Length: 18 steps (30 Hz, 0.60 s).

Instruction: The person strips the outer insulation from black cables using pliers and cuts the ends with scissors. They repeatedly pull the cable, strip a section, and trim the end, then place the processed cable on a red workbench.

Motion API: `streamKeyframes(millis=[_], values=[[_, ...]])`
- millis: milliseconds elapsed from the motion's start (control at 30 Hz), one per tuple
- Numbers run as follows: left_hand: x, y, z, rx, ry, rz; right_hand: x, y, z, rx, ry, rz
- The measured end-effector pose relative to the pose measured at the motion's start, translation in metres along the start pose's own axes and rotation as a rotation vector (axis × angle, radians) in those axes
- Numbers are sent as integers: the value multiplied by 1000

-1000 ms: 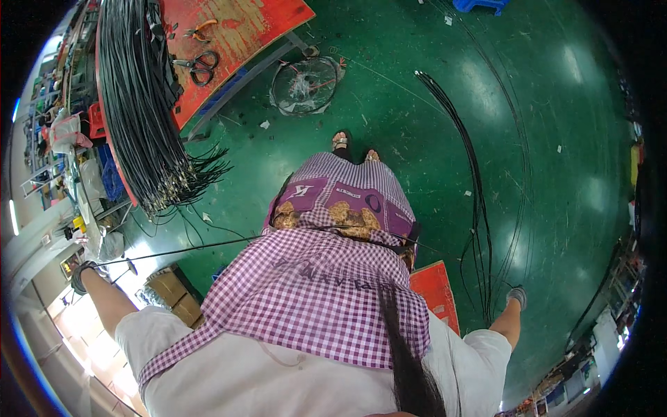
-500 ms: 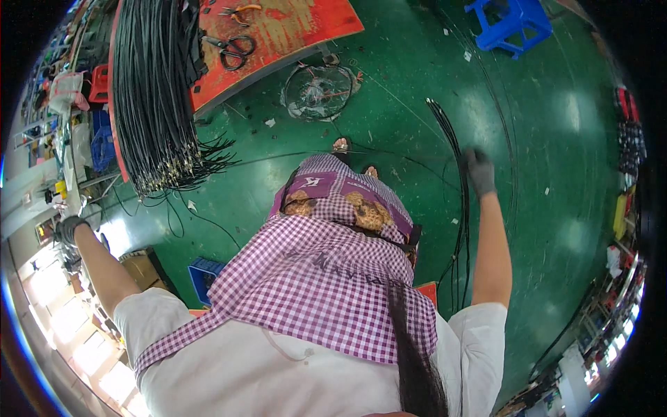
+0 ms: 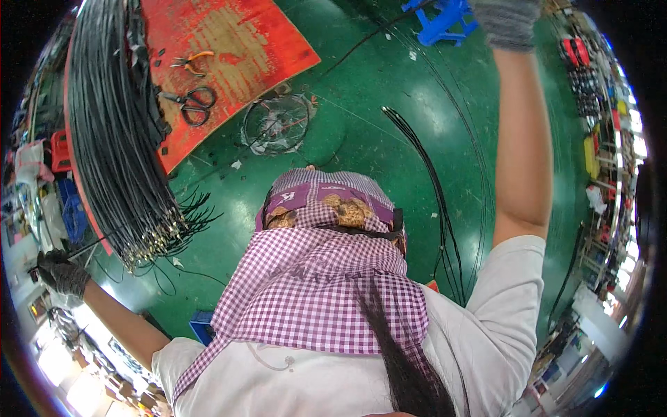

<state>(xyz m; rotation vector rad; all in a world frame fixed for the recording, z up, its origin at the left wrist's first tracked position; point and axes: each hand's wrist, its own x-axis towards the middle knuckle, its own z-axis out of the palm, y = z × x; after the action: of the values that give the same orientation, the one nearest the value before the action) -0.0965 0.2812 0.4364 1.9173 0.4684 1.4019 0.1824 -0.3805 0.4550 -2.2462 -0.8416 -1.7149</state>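
Note:
At the far left, beside the table's near corner, my left hand [image 3: 64, 275] in a grey knitted glove has its fingers closed on what looks like a thin black cable [image 3: 88, 246]. My right hand [image 3: 507, 22], gloved alike, is stretched far forward to the top edge, where its fingers are mostly cut off. Near it another black cable [image 3: 376, 35] slants out of the picture; whether the hand holds it cannot be made out. A thick bundle of black cables [image 3: 111, 132] with brass-coloured ends lies along the red table [image 3: 243, 52].
On the table lie black-handled scissors [image 3: 196, 105] and orange-handled pliers [image 3: 191, 62]. A ring-shaped coil in clear plastic [image 3: 278, 125] rests on the green floor. Loose black cables [image 3: 431, 170] hang or lie right of my body. A blue stool [image 3: 445, 24] stands ahead.
My right arm has swung forward and up from beside the loose cables on the right. My left hand is lower in the picture. The view has shifted, moving the table leftward.

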Motion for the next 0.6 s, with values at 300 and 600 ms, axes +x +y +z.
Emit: streamKeyframes(millis=[300,600], values=[[17,73,170,-411,-193,-27,-242,-75,2,326,-1272,465],[-19,152,290,-469,-400,177,-356,-138,-37,673,-1444,894]])
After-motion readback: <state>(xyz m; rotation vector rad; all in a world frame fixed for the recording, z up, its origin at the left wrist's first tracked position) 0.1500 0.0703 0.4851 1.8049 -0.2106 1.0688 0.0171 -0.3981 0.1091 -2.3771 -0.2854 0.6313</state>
